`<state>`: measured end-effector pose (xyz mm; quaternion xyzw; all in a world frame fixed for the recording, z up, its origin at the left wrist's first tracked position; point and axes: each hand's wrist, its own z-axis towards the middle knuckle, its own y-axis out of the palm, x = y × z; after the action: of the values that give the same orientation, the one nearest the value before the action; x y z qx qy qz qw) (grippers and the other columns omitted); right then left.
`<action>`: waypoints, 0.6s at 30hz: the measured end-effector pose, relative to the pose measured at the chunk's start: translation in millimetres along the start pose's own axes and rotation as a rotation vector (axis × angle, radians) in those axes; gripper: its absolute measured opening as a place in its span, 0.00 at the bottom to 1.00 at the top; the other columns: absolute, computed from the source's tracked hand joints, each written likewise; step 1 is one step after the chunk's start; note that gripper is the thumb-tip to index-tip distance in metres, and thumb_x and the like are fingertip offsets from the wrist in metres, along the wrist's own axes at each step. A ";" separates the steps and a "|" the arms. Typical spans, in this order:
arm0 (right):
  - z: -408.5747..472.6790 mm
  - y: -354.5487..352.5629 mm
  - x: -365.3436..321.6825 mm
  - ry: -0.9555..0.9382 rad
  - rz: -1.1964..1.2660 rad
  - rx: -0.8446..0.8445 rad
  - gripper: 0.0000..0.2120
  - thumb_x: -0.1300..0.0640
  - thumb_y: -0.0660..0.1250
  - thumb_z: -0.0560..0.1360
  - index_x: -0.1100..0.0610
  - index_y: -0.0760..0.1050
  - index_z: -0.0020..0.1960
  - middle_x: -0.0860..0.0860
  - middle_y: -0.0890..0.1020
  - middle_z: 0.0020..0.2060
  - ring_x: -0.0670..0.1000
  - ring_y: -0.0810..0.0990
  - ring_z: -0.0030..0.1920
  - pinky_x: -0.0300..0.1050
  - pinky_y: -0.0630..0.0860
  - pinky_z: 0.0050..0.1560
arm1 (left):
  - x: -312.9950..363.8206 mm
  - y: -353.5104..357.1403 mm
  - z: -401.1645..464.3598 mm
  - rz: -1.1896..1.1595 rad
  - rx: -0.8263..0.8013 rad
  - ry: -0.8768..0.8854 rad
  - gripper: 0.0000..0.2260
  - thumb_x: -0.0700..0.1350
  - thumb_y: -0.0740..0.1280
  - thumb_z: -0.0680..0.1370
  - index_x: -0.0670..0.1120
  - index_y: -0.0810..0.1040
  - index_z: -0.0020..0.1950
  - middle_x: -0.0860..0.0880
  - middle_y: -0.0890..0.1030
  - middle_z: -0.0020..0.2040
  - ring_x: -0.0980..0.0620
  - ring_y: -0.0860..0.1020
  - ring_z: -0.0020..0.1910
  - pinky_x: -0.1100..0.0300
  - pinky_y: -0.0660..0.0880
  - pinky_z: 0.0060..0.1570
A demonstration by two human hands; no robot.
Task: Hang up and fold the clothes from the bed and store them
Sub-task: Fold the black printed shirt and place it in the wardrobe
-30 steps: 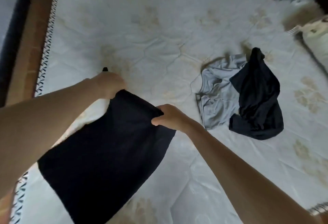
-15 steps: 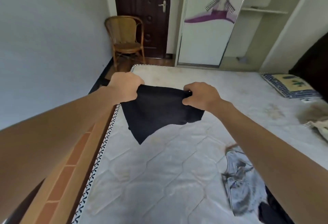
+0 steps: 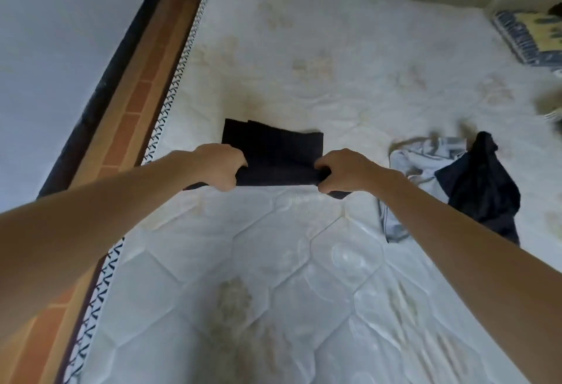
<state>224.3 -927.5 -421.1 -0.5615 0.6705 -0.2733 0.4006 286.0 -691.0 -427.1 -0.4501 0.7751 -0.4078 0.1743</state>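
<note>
My left hand (image 3: 220, 167) and right hand (image 3: 340, 170) each grip a near corner of the black garment (image 3: 273, 152), a soft matte rectangle lying flat on the mattress (image 3: 304, 262) near its left edge. Well to its right, a crumpled grey garment (image 3: 416, 167) lies under a rumpled dark garment (image 3: 480, 182). The white mattress is quilted in hexagons and stained, beside a tiled floor (image 3: 130, 103) and pale wall (image 3: 60, 33).
</note>
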 end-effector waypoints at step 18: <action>-18.4 173.9 22.2 0.005 -0.008 -0.934 0.12 0.46 0.78 0.62 0.44 0.79 0.42 0.45 0.86 0.41 0.49 0.85 0.45 0.48 0.81 0.51 | 39.1 167.0 6.5 -0.142 -0.864 0.055 0.19 0.43 0.78 0.68 0.54 0.74 0.54 0.52 0.81 0.52 0.50 0.80 0.54 0.53 0.77 0.59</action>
<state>114.8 -912.4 -558.4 -0.6835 0.7206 0.0549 0.1024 176.5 -683.2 -559.1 -0.5230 0.8458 -0.0690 -0.0790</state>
